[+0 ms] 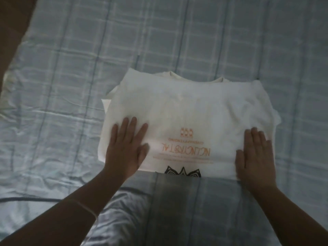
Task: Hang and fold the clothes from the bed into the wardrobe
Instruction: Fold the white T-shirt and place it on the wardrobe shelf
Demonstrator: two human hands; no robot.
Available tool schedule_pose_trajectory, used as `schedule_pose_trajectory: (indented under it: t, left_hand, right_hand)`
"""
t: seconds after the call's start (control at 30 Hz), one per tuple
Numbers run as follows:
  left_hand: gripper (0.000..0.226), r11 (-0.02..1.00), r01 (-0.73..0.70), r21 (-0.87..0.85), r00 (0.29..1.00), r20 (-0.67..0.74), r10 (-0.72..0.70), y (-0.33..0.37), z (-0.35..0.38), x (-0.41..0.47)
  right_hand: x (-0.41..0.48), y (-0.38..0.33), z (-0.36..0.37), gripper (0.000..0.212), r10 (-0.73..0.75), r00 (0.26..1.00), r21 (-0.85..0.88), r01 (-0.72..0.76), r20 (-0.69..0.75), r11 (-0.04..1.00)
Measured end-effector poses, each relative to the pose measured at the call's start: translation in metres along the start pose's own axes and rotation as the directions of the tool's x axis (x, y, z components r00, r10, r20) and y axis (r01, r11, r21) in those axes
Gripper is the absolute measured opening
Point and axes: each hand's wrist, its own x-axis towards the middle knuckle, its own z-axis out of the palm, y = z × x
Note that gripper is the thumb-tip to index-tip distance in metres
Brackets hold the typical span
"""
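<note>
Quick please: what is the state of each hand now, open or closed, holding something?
Left hand: open, flat on the folded white T-shirt, no grip.
Right hand: open, flat on the same shirt, no grip.

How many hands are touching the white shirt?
2. The left hand lies flat on the near left part of the white shirt; the right hand lies flat on its near right corner.
</note>
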Motion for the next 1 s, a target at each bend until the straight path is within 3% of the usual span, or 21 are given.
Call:
schedule_pose_trajectory:
  t: [0.23,0.37,0.47,0.6,0.7,0.8,1.0]
  left_hand:
    - [0.063,0.999,0.014,0.029,0.999,0.034,-0.015,0.005,-0.003,0.004]
    - [0.059,0.997,0.061,-0.055,0.997,-0.042,-0.064,0.017,-0.024,0.003]
    - [0.046,0.975,-0.032,-0.219,0.985,-0.173,-0.007,0.052,-0.040,0.021]
    - [0.029,0.912,-0.147,-0.383,0.985,-0.145,0.098,0.136,-0.065,0.072]
    - [0.027,0.857,-0.062,-0.511,0.997,0.014,0.081,0.212,-0.077,0.117]
    - [0.025,0.834,0.047,-0.550,0.990,0.134,0.033,0.284,-0.076,0.162]
    - [0.071,0.942,0.233,-0.242,0.957,0.229,-0.178,0.365,-0.045,0.213]
  right_hand:
    - [0.002,0.001,0.001,0.064,-0.019,0.999,0.045,0.021,-0.039,0.999]
    - [0.003,0.006,-0.017,0.053,-0.012,0.991,0.306,0.053,-0.137,0.950]
    - [-0.003,0.013,-0.032,0.042,0.169,0.949,0.471,-0.024,-0.268,0.882]
    - [-0.015,0.020,-0.041,0.048,0.494,0.866,0.546,-0.377,-0.079,0.748]
    - [-0.020,0.025,-0.043,0.055,0.605,0.788,0.598,-0.541,0.116,0.591]
    - [-0.022,0.031,-0.046,0.043,0.567,0.793,0.611,-0.566,0.222,0.553]
    - [-0.019,0.049,-0.040,0.033,0.479,0.794,0.522,-0.607,0.374,0.599]
